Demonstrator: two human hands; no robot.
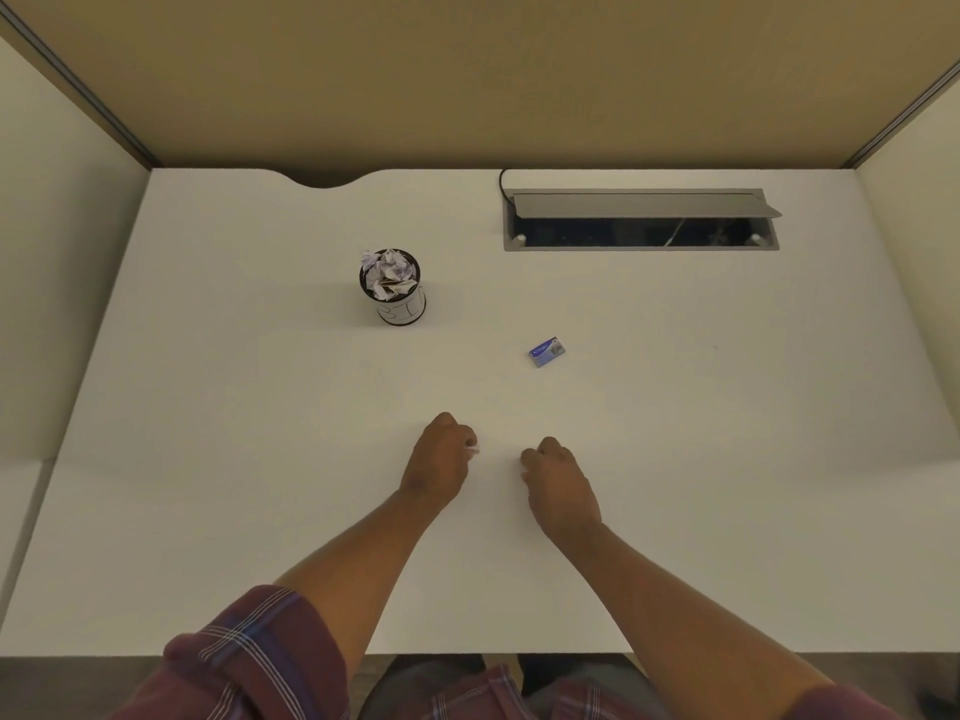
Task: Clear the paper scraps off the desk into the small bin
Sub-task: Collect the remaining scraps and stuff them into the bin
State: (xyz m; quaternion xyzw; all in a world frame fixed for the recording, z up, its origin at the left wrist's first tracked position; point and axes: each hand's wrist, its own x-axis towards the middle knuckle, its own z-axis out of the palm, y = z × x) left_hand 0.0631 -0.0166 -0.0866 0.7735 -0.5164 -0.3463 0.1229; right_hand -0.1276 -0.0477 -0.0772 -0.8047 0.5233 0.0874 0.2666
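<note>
A small round bin (400,306) with a white label stands upright on the white desk (260,407), left of centre. Crumpled paper scraps (387,275) fill it to the brim. My left hand (439,459) rests on the desk near the front, fingers curled, with a small white scrap (471,450) showing at its fingertips. My right hand (558,483) lies just to its right, fingers curled shut with nothing visible in it. The bin is well beyond and left of both hands.
A small blue card (546,351) lies flat on the desk, beyond my right hand. A grey cable hatch (641,220) is open at the back right. Partition walls (467,80) close in the back and both sides.
</note>
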